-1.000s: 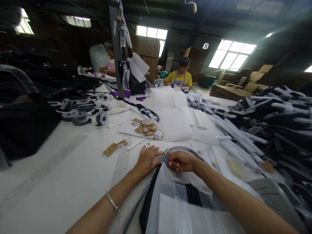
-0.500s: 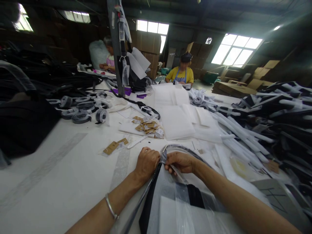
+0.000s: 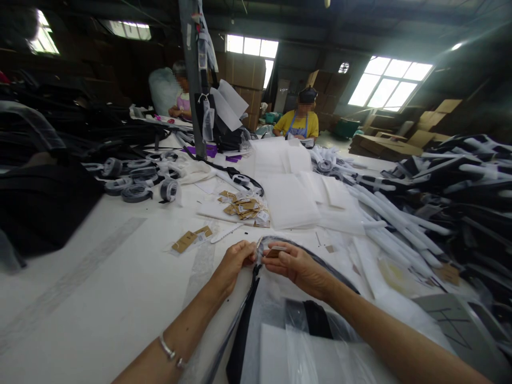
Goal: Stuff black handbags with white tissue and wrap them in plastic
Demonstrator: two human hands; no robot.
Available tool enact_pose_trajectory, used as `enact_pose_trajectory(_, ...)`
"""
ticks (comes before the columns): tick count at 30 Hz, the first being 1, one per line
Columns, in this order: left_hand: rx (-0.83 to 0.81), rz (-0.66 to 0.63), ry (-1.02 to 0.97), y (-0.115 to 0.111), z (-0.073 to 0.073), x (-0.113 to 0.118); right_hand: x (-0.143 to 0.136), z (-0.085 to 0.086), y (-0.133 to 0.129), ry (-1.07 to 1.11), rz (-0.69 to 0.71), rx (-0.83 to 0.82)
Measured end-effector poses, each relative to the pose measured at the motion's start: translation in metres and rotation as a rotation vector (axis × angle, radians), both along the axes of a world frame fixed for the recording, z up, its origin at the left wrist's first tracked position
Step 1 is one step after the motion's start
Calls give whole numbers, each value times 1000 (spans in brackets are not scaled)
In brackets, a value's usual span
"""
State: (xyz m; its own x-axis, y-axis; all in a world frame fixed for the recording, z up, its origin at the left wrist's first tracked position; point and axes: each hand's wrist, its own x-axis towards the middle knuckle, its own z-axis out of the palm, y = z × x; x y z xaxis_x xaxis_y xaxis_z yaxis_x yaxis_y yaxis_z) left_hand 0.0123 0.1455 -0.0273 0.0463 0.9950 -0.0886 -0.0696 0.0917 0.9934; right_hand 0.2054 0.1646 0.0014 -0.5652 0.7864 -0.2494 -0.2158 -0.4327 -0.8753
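Note:
A bag [image 3: 245, 330] in clear plastic, with dark edges and a white foam sheet on top, lies close in front of me. Its plastic-wrapped handle [image 3: 324, 258] arches over the far end. My left hand [image 3: 234, 266] is closed in a pinch at the left end of that handle. Just right of it, my right hand [image 3: 300, 269] grips a small brown hang tag [image 3: 275, 251] between thumb and fingers. Whether the tag's string is fastened to the handle is too small to tell.
Brown hang tags [image 3: 244, 207] lie in a pile beyond my hands. White foam sheets [image 3: 290, 200] are stacked at the centre, rolled straps [image 3: 136, 192] to the left. Wrapped black bags [image 3: 472, 181] are heaped at right. A person [image 3: 298, 124] in yellow works across the table.
My right hand has turned, and a brown tag now shows in its fingers. My left hand has shifted slightly left, its fist loosened into a pinch with the fingertips showing.

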Motion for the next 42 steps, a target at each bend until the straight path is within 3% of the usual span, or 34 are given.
enact_pose_trajectory(5,-99,35,-172,2,-7,2,-7,-4,5,-121,-14,55)
enact_pose_trajectory(9,-144,52,-205,4,-11,4,-23,-9,13,-308,129,180)
enact_pose_trajectory(13,-120,49,-162,5,-14,2,-42,-12,22,-512,163,268)
enact_pose_trajectory(17,-19,82,-37,3,-11,-2,-51,-13,32,-631,159,211)
enact_pose_trajectory(20,173,48,200,-8,-4,-5,-52,-15,35,-651,166,202)
enact_pose_trajectory(23,369,-47,673,-25,2,-8,-51,-19,29,-606,104,244)
enact_pose_trajectory(26,377,-98,915,-38,5,-9,-50,-24,19,-540,29,282)
enact_pose_trajectory(29,322,8,852,-39,4,-10,-49,-26,11,-458,-25,285)
enact_pose_trajectory(31,202,75,729,-33,3,-11,-47,-23,9,-406,-25,278)
enact_pose_trajectory(35,39,5,619,-18,4,-17,-39,-7,11,-430,76,290)
enact_pose_trajectory(39,63,26,657,-13,11,-22,-37,4,16,-620,53,497)
enact_pose_trajectory(42,58,48,677,-15,13,-25,-43,-2,22,-676,73,716)
